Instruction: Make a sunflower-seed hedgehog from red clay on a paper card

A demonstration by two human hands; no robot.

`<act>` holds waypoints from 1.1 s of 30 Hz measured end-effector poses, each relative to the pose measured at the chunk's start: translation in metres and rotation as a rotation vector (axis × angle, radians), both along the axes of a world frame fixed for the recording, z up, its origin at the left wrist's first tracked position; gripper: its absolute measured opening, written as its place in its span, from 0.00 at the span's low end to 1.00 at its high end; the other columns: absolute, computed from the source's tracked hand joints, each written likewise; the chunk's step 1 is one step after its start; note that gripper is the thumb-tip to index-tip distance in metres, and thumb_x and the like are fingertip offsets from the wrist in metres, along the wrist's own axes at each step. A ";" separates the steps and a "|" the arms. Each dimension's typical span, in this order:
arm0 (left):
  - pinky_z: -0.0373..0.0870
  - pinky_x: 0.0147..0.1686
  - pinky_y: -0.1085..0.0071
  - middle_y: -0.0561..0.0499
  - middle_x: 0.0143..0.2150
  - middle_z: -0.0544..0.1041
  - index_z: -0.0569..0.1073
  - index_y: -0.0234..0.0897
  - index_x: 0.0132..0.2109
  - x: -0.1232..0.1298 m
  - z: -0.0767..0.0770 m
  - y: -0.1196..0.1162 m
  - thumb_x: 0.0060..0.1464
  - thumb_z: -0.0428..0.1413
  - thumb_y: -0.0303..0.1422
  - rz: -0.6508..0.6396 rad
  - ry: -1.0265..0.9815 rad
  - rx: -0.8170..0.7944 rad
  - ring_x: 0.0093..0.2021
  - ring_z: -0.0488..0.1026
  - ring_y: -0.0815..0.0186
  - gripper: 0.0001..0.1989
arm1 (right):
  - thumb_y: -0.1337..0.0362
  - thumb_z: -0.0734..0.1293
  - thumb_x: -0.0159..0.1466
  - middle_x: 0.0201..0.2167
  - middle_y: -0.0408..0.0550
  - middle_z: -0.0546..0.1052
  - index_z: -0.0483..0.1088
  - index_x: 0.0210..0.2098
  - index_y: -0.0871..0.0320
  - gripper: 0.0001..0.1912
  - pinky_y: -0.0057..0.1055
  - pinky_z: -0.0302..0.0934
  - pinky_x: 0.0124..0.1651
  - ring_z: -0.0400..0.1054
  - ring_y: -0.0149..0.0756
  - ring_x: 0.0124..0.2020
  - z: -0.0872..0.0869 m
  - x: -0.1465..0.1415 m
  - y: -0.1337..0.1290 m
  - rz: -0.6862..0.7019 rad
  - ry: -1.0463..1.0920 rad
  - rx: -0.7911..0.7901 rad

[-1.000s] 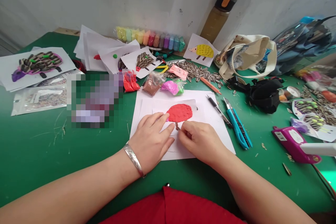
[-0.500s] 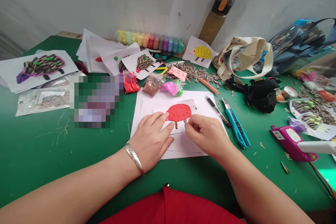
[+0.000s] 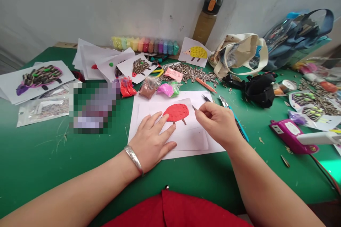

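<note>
On a small sheet of white paper [image 3: 197, 138] lies a flat, rounded red clay shape [image 3: 177, 112] with two brown legs below it. My left hand [image 3: 151, 136] rests flat on the sheet with fingers spread, its fingertips at the left end of the red clay and partly covering it. To the right of the clay, my right hand [image 3: 217, 120] pinches a small, dark, pointed sunflower seed [image 3: 194, 107] between thumb and forefinger. The seed is clear of the red clay. My right hand partly hides a pen [image 3: 205, 98] and a blue utility knife [image 3: 241, 127].
Behind the paper lie bags of red clay [image 3: 128, 87] and brown clay [image 3: 148, 88], a sunflower seed pile [image 3: 191, 72] and an orange marker [image 3: 206, 85]. A bottle [image 3: 206, 17] leans on the wall. A magenta glue gun [image 3: 291, 136] lies right; seed-covered pictures [image 3: 42, 78] lie left.
My right hand has moved from beside the clay's legs to up and right of the red shape, with the seed still pinched. My left hand stays on the paper. The view has shifted slightly.
</note>
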State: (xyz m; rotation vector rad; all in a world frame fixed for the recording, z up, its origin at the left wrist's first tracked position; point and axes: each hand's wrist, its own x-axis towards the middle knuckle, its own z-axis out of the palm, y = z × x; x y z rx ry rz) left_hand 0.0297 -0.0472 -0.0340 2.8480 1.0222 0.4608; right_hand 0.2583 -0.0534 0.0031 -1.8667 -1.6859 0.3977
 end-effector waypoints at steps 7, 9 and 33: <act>0.58 0.59 0.41 0.34 0.62 0.67 0.69 0.35 0.61 0.000 -0.002 0.002 0.62 0.51 0.40 -0.007 0.026 0.001 0.63 0.59 0.41 0.23 | 0.58 0.62 0.62 0.18 0.37 0.68 0.62 0.21 0.55 0.15 0.27 0.48 0.25 0.57 0.27 0.22 0.000 0.000 0.001 0.172 -0.042 -0.172; 0.58 0.59 0.41 0.33 0.62 0.66 0.69 0.34 0.61 0.000 -0.002 0.002 0.61 0.52 0.41 -0.004 0.027 0.009 0.64 0.59 0.41 0.24 | 0.58 0.60 0.63 0.19 0.38 0.68 0.62 0.22 0.55 0.15 0.27 0.47 0.26 0.58 0.29 0.23 -0.001 0.000 0.002 0.207 -0.059 -0.216; 0.58 0.60 0.42 0.36 0.61 0.68 0.73 0.35 0.56 0.004 0.004 0.021 0.60 0.53 0.36 0.069 -0.027 -0.008 0.63 0.59 0.44 0.19 | 0.62 0.64 0.61 0.26 0.40 0.74 0.68 0.34 0.54 0.03 0.28 0.60 0.31 0.69 0.32 0.27 -0.013 0.005 0.001 0.164 0.302 -0.175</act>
